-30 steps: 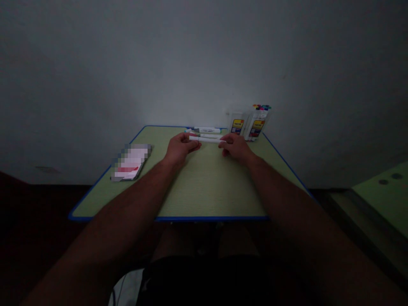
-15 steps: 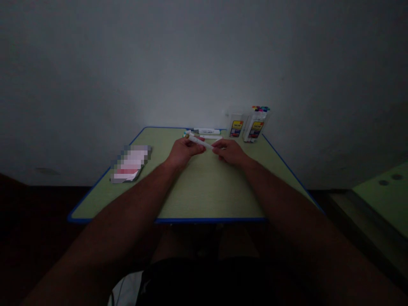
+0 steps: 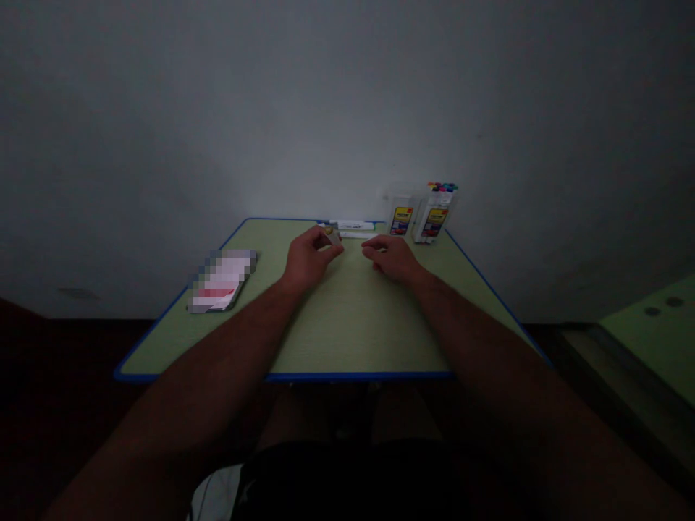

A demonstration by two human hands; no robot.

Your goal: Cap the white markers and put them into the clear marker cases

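Note:
My left hand (image 3: 305,259) is closed around a white marker (image 3: 332,236), which points nearly along my line of sight, so little of its barrel shows. A brownish-yellow end is visible on it. Just to the right, my right hand (image 3: 397,258) is apart from the marker, its fingers curved and slightly parted, with nothing visible in them. Behind the hands, more white markers (image 3: 355,225) lie at the far edge of the table, partly hidden by my left hand.
Beyond my right hand stand a clear plastic case (image 3: 401,215) and another case holding markers with coloured ends (image 3: 434,217). A phone (image 3: 224,281) with a blurred screen lies on the left of the blue-edged table (image 3: 358,325). A wall (image 3: 347,108) rises behind it.
The marker was held level between both hands, then tilted. My right hand has let go of it, and in my left hand it has turned to point along my view.

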